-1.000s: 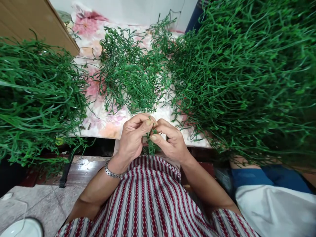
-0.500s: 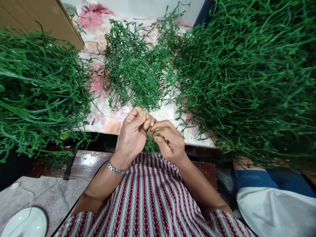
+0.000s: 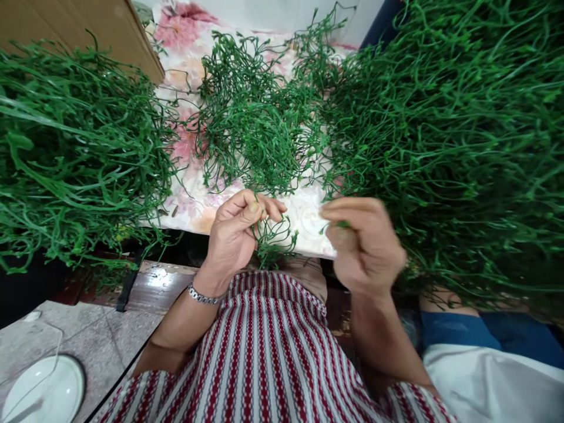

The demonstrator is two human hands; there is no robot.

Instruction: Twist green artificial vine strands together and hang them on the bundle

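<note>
My left hand (image 3: 233, 235) pinches a sprig of thin green plastic-looking plant stems between thumb and forefinger, its other fingers loosely bent. The forked tips of the green stem sprig (image 3: 275, 238) hang below those fingers, over the table's front edge and my lap. Off to the right, my right hand (image 3: 368, 244) is smeared by motion, its thumb and fingers drawn together. A small green bit (image 3: 342, 224) shows between them. Beyond both hands, a loose tangled heap of green stems (image 3: 268, 135) lies on the flower-patterned tablecloth (image 3: 304, 214).
Large piles of the same stems rise at left (image 3: 83, 153) and at right (image 3: 458, 153). A cardboard box (image 3: 88, 29) stands at the back left. Down on the left is a white round lid-like object (image 3: 46, 390) with a cord. Another person's blue-clad leg (image 3: 458, 332) is at lower right.
My right hand has come away from my left and moved to the right. My left hand stays nearly in place, and the stem sprig beneath it is now more visible.
</note>
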